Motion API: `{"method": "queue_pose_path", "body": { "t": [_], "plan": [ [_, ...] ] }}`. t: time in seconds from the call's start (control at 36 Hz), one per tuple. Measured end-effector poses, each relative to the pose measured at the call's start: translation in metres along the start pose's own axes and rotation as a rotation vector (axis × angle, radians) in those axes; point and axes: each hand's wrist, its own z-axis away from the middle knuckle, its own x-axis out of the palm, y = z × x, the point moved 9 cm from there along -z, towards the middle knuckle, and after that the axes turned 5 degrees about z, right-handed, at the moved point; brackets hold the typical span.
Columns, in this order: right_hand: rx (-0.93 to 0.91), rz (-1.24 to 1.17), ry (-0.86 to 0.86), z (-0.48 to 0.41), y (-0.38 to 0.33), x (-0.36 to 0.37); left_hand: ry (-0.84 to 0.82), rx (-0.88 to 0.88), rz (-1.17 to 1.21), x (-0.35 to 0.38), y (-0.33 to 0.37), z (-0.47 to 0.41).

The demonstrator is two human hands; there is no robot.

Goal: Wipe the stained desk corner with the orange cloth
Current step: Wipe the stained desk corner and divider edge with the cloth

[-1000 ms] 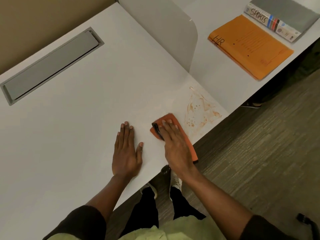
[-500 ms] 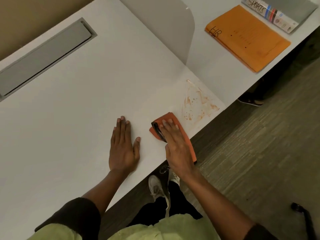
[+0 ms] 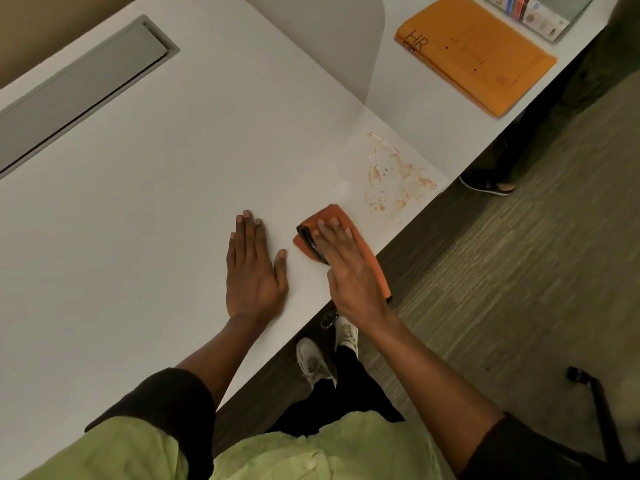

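Observation:
An orange cloth (image 3: 332,216) lies folded on the white desk (image 3: 156,202), close to its front edge. My right hand (image 3: 346,265) presses flat on top of the cloth, fingers together and covering most of it. A brown smeared stain (image 3: 394,178) marks the desk corner just beyond and to the right of the cloth; the cloth does not touch it. My left hand (image 3: 252,268) rests flat on the desk to the left of the cloth, fingers spread, holding nothing.
A grey cable tray lid (image 3: 79,88) is set into the desk at the far left. A translucent divider (image 3: 329,39) stands behind the stain. An orange envelope (image 3: 478,53) and a book (image 3: 533,12) lie on the neighbouring desk. Another person's foot (image 3: 488,185) is under it.
The view has shifted slightly. Both hands and the cloth keep the same places on the desk; the stain looks unchanged.

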Motion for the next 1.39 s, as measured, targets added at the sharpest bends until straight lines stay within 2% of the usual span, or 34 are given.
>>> {"method": "queue_pose_path", "body": {
  "t": [0.19, 0.33, 0.5, 0.64, 0.78, 0.89, 1.03, 1.11, 1.28, 1.39],
  "plan": [
    [0.157, 0.067, 0.05, -0.074, 0.038, -0.011, -0.01, 0.01, 0.015, -0.001, 0.001, 0.0],
    [0.288, 0.146, 0.147, -0.063, 0.025, -0.004, -0.002, 0.013, 0.024, -0.002, 0.002, 0.001],
    [0.201, 0.115, 0.068, -0.024, -0.01, 0.021, 0.008, 0.014, 0.031, -0.002, 0.002, 0.0],
    [0.188, 0.175, 0.026, -0.081, 0.011, 0.018, 0.01, 0.014, 0.021, 0.0, 0.0, -0.001],
    [0.438, 0.279, 0.112, -0.134, 0.047, -0.006, 0.017, 0.015, 0.021, 0.002, -0.002, 0.0],
    [0.565, 0.323, 0.123, -0.134, 0.04, -0.001, 0.024, 0.011, 0.025, 0.003, -0.002, 0.001],
    [0.395, 0.307, 0.058, -0.13, 0.014, 0.023, 0.04, 0.014, 0.038, 0.003, -0.003, 0.0],
    [0.354, 0.357, 0.028, -0.155, 0.025, 0.021, 0.039, 0.013, 0.026, 0.004, -0.003, 0.0],
    [0.657, 0.388, 0.036, -0.195, 0.081, -0.017, 0.029, 0.013, 0.009, 0.003, -0.003, 0.0],
    [0.754, 0.409, 0.021, -0.183, 0.092, -0.028, 0.039, 0.016, 0.013, 0.0, -0.001, -0.005]
  ]
}}
